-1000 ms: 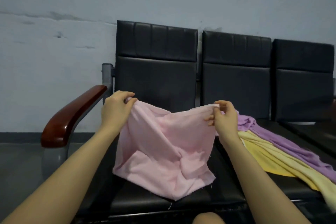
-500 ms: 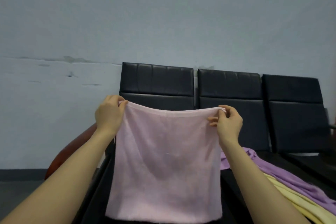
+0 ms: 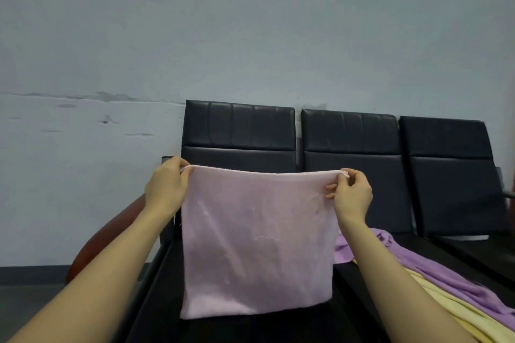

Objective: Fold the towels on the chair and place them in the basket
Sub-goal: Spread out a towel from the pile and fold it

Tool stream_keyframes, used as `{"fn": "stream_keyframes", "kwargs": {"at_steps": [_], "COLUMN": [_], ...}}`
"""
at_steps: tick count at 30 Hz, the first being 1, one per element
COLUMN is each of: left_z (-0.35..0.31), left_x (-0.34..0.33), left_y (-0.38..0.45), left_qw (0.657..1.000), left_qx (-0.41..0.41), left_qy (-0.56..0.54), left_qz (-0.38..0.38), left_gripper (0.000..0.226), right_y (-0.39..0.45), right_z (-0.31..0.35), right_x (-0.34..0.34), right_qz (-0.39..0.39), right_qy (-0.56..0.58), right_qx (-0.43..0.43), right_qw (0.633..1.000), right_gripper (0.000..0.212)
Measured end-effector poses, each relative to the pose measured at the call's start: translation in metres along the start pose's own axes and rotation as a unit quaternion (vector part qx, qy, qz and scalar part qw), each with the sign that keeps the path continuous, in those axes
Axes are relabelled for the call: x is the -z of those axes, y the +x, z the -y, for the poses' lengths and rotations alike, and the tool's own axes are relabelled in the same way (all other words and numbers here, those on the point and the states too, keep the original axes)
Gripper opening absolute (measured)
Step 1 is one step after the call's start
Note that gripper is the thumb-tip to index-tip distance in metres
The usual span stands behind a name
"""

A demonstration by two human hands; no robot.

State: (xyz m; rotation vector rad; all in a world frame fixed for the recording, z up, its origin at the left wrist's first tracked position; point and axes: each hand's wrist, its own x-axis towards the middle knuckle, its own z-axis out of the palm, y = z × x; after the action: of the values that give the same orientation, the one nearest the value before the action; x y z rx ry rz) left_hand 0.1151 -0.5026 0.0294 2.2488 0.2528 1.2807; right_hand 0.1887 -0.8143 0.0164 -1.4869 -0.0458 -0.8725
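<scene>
- Pinching the top-left corner of the pink towel [image 3: 257, 242], left hand [image 3: 166, 186] has fingers curled over the hem, thumb hidden behind the cloth.
- right hand [image 3: 351, 194] pinches the towel's top-right corner between thumb and forefinger, other fingers loosely bent.
- pink towel hangs flat and spread between both hands, top edge stretched nearly level, lower edge at or just above the seat of the black chair [image 3: 239, 136]; contact can't be told.
- towel covers the lower backrest of that leftmost chair in a three-seat row.
- purple towel [image 3: 418, 262] lies crumpled right of the pink towel, on the next seat, trailing toward the lower right.
- yellow towel [image 3: 457, 312] lies just beside the purple one, touching it, nearer the camera.
- reddish-brown armrest [image 3: 111, 234] sits left of the pink towel, partly behind the left forearm.
- grey-blue wall [image 3: 250, 36] behind the chairs, with cracked paint left of the towel.
</scene>
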Motion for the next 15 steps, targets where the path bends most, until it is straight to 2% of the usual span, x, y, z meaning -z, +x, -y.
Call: {"fn": "stream_keyframes", "kwargs": {"at_steps": [7, 11, 15], "left_z": [0.009, 0.019, 0.019], "left_x": [-0.036, -0.066, -0.094], "left_y": [-0.010, 0.001, 0.019], "left_qw": [0.981, 0.975, 0.972], "left_qx": [0.117, 0.163, 0.168], "left_qy": [-0.153, -0.149, -0.161], "left_qz": [-0.008, -0.008, -0.016], "left_gripper": [0.010, 0.007, 0.010], "right_y": [0.006, 0.016, 0.035], "right_z": [-0.036, -0.060, -0.076], "right_x": [-0.006, -0.026, -0.053], "right_qz": [0.010, 0.004, 0.012], "right_qy": [-0.076, -0.088, -0.049], "right_qx": [0.017, -0.006, -0.034], "right_qw": [0.997, 0.996, 0.998], "right_gripper": [0.014, 0.015, 0.009]}}
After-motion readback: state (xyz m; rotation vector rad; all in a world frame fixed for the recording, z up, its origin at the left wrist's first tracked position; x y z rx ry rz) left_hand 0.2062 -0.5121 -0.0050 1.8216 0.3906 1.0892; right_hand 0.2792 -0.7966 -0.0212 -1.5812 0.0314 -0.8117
